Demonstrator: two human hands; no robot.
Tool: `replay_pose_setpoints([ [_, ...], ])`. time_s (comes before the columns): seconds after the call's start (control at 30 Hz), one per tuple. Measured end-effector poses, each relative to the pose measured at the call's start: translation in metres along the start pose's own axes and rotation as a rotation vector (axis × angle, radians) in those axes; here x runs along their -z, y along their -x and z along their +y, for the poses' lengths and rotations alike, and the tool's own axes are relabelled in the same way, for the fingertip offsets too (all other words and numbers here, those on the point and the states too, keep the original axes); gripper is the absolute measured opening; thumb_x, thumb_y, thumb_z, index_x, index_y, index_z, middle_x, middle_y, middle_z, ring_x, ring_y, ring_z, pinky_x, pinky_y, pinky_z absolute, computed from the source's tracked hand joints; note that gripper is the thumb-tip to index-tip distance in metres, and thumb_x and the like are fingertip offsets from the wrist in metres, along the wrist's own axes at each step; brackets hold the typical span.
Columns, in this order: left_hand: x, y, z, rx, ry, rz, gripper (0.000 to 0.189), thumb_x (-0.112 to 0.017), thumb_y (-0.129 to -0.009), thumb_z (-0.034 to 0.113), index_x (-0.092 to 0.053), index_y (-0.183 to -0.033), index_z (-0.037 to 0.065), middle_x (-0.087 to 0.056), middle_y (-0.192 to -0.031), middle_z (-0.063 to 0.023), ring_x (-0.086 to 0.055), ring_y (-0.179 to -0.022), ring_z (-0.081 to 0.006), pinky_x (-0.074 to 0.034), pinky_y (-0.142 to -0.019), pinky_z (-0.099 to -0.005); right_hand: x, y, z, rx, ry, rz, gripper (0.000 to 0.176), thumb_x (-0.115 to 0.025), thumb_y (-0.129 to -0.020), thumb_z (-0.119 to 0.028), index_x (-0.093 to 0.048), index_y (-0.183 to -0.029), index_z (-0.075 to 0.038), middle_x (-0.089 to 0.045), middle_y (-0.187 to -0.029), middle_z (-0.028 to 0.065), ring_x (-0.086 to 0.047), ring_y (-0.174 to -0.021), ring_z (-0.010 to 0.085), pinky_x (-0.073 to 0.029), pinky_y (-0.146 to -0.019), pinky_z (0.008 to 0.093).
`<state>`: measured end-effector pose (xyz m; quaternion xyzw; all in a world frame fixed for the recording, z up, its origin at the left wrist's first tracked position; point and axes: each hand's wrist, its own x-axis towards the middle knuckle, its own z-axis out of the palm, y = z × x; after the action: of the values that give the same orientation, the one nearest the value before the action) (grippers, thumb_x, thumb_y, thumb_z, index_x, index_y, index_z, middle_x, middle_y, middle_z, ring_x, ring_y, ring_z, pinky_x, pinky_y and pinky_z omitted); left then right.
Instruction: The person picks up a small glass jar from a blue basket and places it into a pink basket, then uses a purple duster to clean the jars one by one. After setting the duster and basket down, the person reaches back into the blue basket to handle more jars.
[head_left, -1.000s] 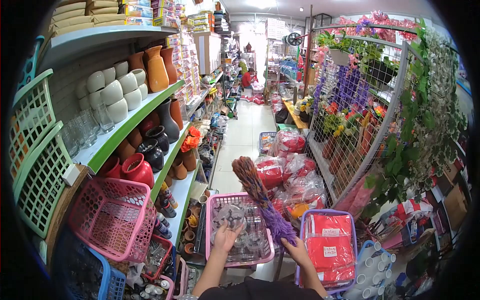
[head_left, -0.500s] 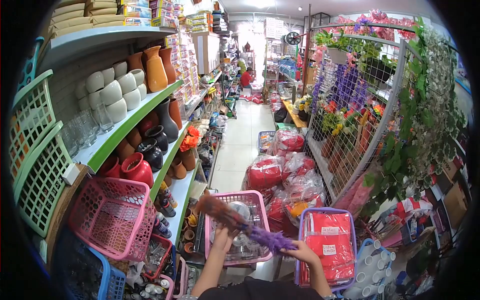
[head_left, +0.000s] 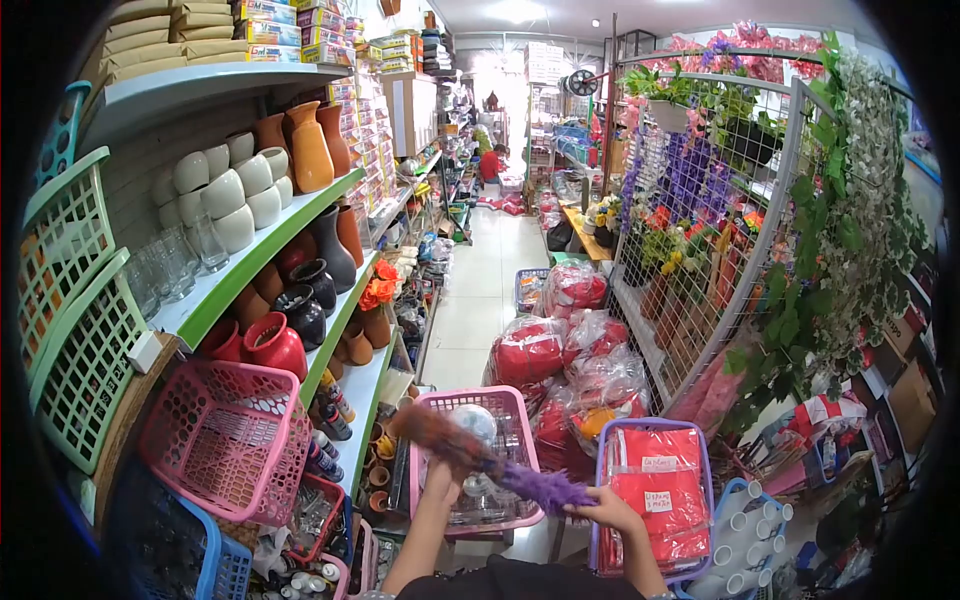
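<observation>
A long feathery bundle point(head_left: 470, 452), brown at one end and purple at the other, slants across in front of me and is blurred by motion. My left hand point(head_left: 443, 482) is closed around its middle from below; part of the fingers is hidden behind it. At the purple end, my right hand point(head_left: 608, 508) has its fingers closed on the tip. Beneath the bundle stands a pink basket point(head_left: 530, 420) with clear, glassy-looking things inside. Just right of my right hand is a purple basket point(head_left: 707, 470) holding red packets point(head_left: 655, 470) with handwritten white labels.
Red bundles in clear plastic point(head_left: 535, 350) are piled ahead. To the left, shelves point(head_left: 270, 255) carry vases and white pots, with another pink basket point(head_left: 225, 430) below. A wire rack point(head_left: 720, 220) with artificial flowers stands right. Down the aisle point(head_left: 470, 290) a person in red point(head_left: 490, 163) is low down.
The brown end of the bundle has dipped slightly. Both hands stay closed on the bundle in nearly the same places.
</observation>
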<state>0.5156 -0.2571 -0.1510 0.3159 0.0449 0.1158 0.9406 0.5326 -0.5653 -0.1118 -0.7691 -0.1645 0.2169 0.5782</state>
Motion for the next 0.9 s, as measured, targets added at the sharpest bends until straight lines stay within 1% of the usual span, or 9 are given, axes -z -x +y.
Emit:
replay_pose_setpoints([
  [0.17,-0.012,0.005,0.005,0.014,-0.018,0.071,0.024,-0.051,-0.089,0.008,-0.048,-0.113,0.006,-0.058,-0.108,-0.0115,-0.059,-0.098,-0.0243,-0.049,-0.088,-0.0433,-0.005,-0.004,-0.001,0.051,0.037,0.179,0.039,-0.068,-0.08,-0.035,-0.063,-0.099,0.0,-0.06,-0.071,0.001,-0.053,-0.067,0.009,-0.044,-0.061,0.0275],
  [0.3,-0.004,0.001,0.004,0.007,0.005,0.009,0.021,-0.051,-0.09,0.009,-0.05,-0.11,0.005,-0.059,-0.107,-0.0114,-0.059,-0.098,-0.0242,-0.049,-0.09,-0.0437,0.002,-0.008,0.009,0.04,0.146,-0.108,0.039,-0.068,-0.079,-0.036,-0.065,-0.1,-0.003,-0.061,-0.073,0.0023,-0.053,-0.067,0.0096,-0.044,-0.064,0.0293],
  [0.43,-0.009,0.0,0.006,0.031,-0.017,0.069,0.022,-0.048,-0.091,0.009,-0.05,-0.112,0.004,-0.057,-0.111,-0.0121,-0.057,-0.102,-0.0243,-0.048,-0.091,-0.0423,-0.002,-0.014,0.005,-0.025,0.121,0.163,0.04,-0.069,-0.078,-0.036,-0.065,-0.101,-0.004,-0.062,-0.071,0.004,-0.053,-0.067,0.0097,-0.044,-0.064,0.028],
  [0.57,0.004,-0.008,0.003,-0.014,-0.023,0.029,0.025,-0.048,-0.091,0.009,-0.048,-0.115,0.005,-0.059,-0.107,-0.0096,-0.059,-0.098,-0.0231,-0.051,-0.082,-0.0383,0.0,-0.012,0.006,0.012,0.126,-0.104,0.04,-0.069,-0.078,-0.036,-0.065,-0.102,-0.004,-0.062,-0.072,0.0031,-0.054,-0.066,0.0095,-0.044,-0.063,0.0273],
  [0.67,-0.018,0.002,0.013,-0.03,-0.032,0.087,0.024,-0.051,-0.089,0.007,-0.05,-0.113,0.003,-0.059,-0.105,-0.0089,-0.06,-0.095,-0.0225,-0.051,-0.082,-0.0362,0.0,-0.017,0.009,0.035,0.171,0.124,0.04,-0.068,-0.078,-0.038,-0.065,-0.1,-0.005,-0.064,-0.072,0.0048,-0.057,-0.065,0.0131,-0.046,-0.062,0.0327],
  [0.7,-0.03,0.006,0.015,-0.063,-0.119,0.132,0.024,-0.054,-0.086,0.004,-0.051,-0.11,0.003,-0.06,-0.102,-0.0079,-0.06,-0.094,-0.0198,-0.05,-0.082,-0.0333,-0.002,-0.018,0.001,0.034,0.173,0.121,0.04,-0.068,-0.078,-0.038,-0.065,-0.1,-0.005,-0.064,-0.072,0.0048,-0.057,-0.065,0.0131,-0.046,-0.062,0.0327],
  [0.77,-0.033,0.007,0.015,-0.092,-0.21,0.179,0.025,-0.057,-0.084,0.001,-0.053,-0.108,0.002,-0.061,-0.098,-0.007,-0.06,-0.093,-0.0171,-0.05,-0.082,-0.0304,-0.009,-0.019,-0.013,-0.054,0.375,0.392,0.041,-0.066,-0.078,-0.041,-0.064,-0.098,-0.006,-0.065,-0.071,0.0107,-0.061,-0.064,0.0206,-0.046,-0.061,0.0357],
  [0.83,-0.025,0.0,0.011,-0.342,-0.766,0.14,0.031,-0.063,-0.08,0.0,-0.052,-0.109,0.002,-0.062,-0.097,-0.0055,-0.06,-0.09,-0.0149,-0.048,-0.079,-0.0269,-0.014,-0.02,-0.015,-0.028,0.346,0.412,0.042,-0.063,-0.079,-0.043,-0.064,-0.097,-0.006,-0.063,-0.07,0.0158,-0.062,-0.066,0.0283,-0.046,-0.06,0.0373],
  [0.9,-0.022,-0.001,0.009,-0.372,-0.842,0.176,0.037,-0.067,-0.076,0.002,-0.052,-0.11,0.001,-0.062,-0.098,-0.0063,-0.059,-0.089,-0.0145,-0.047,-0.079,-0.0264,-0.019,-0.017,-0.012,0.044,0.253,0.271,0.039,-0.062,-0.079,-0.042,-0.064,-0.099,-0.008,-0.063,-0.073,0.018,-0.062,-0.07,0.0335,-0.047,-0.062,0.0393],
])
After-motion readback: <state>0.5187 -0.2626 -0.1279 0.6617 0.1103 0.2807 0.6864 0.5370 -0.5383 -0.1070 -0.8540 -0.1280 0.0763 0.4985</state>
